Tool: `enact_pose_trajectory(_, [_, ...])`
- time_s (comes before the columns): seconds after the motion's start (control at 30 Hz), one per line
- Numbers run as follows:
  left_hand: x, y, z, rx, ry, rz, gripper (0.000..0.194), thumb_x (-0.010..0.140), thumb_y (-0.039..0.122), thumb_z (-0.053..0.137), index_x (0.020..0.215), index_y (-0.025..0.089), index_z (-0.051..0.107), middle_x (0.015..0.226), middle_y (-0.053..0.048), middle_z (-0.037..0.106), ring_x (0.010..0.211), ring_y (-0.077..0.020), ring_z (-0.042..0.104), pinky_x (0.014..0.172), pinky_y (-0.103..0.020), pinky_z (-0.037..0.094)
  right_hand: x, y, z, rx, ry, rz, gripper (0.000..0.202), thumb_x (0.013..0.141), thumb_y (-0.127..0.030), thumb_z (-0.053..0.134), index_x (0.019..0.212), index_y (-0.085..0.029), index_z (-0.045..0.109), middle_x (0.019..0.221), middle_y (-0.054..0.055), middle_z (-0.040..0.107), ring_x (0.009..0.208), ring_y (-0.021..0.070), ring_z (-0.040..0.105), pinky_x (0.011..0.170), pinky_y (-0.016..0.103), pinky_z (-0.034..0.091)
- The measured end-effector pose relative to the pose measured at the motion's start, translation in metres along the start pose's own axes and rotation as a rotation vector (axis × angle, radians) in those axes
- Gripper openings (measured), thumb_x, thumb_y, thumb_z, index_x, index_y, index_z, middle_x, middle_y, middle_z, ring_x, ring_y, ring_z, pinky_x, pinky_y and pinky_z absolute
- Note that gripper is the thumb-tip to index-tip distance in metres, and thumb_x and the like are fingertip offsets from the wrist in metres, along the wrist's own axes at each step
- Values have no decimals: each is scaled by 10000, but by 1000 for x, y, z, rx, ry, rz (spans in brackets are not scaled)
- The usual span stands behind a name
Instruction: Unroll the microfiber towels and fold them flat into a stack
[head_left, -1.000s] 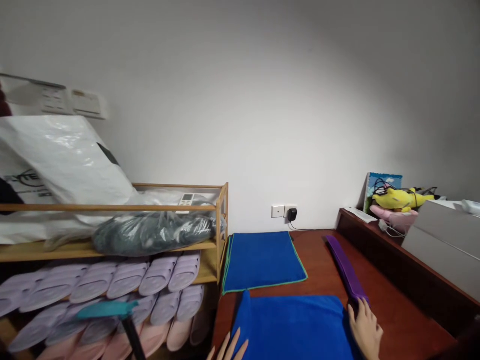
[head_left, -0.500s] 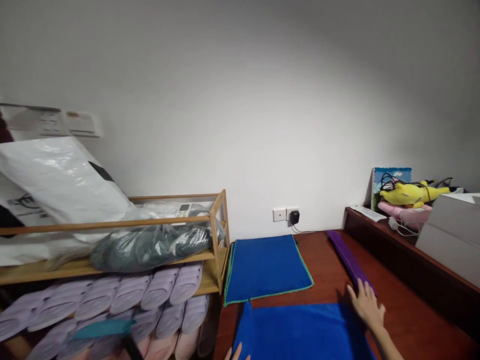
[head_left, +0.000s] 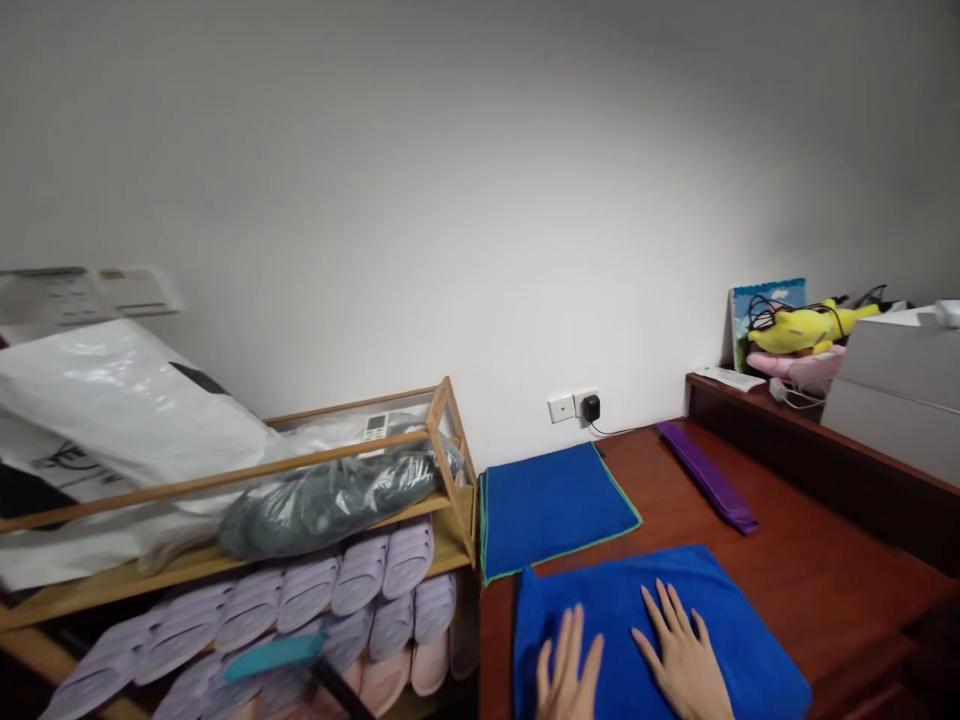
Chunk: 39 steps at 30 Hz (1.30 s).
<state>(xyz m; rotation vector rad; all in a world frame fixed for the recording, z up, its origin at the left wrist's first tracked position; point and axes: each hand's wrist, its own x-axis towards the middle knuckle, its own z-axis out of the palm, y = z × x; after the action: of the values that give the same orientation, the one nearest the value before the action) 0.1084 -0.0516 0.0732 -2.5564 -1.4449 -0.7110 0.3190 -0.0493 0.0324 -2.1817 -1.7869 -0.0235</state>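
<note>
A blue cloth [head_left: 622,600] lies spread near the front of the reddish-brown table [head_left: 817,570]. My left hand [head_left: 568,668] rests on its left part, fingers apart and holding nothing. Flat on the same cloth, further right, is my right hand [head_left: 684,655], its fingers spread. Behind, against the wall, sits a folded blue cloth with green edging [head_left: 559,508]. A long purple strip of cloth [head_left: 707,477] lies at the back right of the table, beyond both hands.
On the left, a wooden rack [head_left: 450,470] holds plastic-wrapped items, a remote [head_left: 375,430] and lilac slippers [head_left: 409,560]. A black plug [head_left: 591,407] sits in the wall socket. The raised ledge at right carries a yellow plush toy [head_left: 806,330] and white boxes [head_left: 896,385].
My right hand has moved left from beside the purple strip onto the blue cloth. My left hand has come further into view over the cloth. The camera view has tilted.
</note>
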Motion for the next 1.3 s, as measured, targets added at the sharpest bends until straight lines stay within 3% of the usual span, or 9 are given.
enact_pose_trajectory(0.1, [28,42,-5,-253,-190,146,610,862,215,415,1427,315,207,1518,5,150,1385,-215,192,1116,-453,271,3,6,-3,-10,-44,-51,651,858,-633,196,1411,-292,233,1500,22,215,1387,233,175,1097,510,215])
enact_pose_trajectory(0.2, [38,50,0,-407,-392,85,594,893,302,350,1442,296,124,1524,4,73,1400,-234,101,1140,-524,170,7,15,-3,-8,-60,-54,646,858,-630,197,1415,-304,225,1503,15,223,1390,230,168,1097,501,214])
enact_pose_trajectory(0.33, [21,14,1,-334,-479,-133,592,874,424,375,1426,351,175,1523,23,84,1402,-250,61,1133,-568,54,12,28,-5,2,-53,-37,674,843,-651,228,1417,-299,234,1504,31,233,1390,232,173,1102,501,196])
enact_pose_trajectory(0.43, [2,-25,-20,-171,-514,-260,603,856,475,380,1420,349,205,1523,15,108,1403,-259,52,1114,-583,-11,14,33,-6,15,-65,-54,670,843,-653,241,1416,-306,240,1506,38,236,1390,233,174,1099,505,192])
enact_pose_trajectory(0.63, [-29,-81,-73,-16,-631,-342,562,862,350,319,1416,331,228,1529,32,99,1405,-191,67,1121,-518,91,16,43,-4,28,-76,-77,666,838,-656,264,1408,-313,265,1504,43,249,1389,230,182,1094,495,195])
enact_pose_trajectory(0.8, [-36,-105,-92,66,-719,-496,661,760,163,408,1395,315,307,1513,-6,224,1395,-199,147,1121,-493,124,14,49,-3,32,-56,-83,664,834,-656,284,1408,-322,262,1503,32,258,1386,228,195,1096,486,200])
enact_pose_trajectory(0.97, [-31,-114,-89,193,-542,-536,529,792,141,384,1315,144,464,1490,-110,279,1375,-236,230,1118,-448,178,11,58,-5,12,-58,-71,668,832,-663,278,1405,-321,268,1504,27,249,1387,231,189,1093,490,207])
enact_pose_trajectory(1.13, [-25,-122,-51,-211,-259,-504,533,896,353,301,1382,139,342,1490,-94,293,1362,-193,267,1097,-355,282,9,74,-4,21,-59,-78,663,824,-661,307,1401,-338,267,1504,17,246,1385,239,195,1093,493,212])
enact_pose_trajectory(1.3, [-21,-124,-22,-264,-228,-600,573,913,403,251,1431,162,220,1526,-96,184,1388,-203,182,1098,-395,265,4,91,-7,18,-54,-63,654,824,-656,318,1400,-350,266,1502,10,249,1383,231,200,1093,481,219])
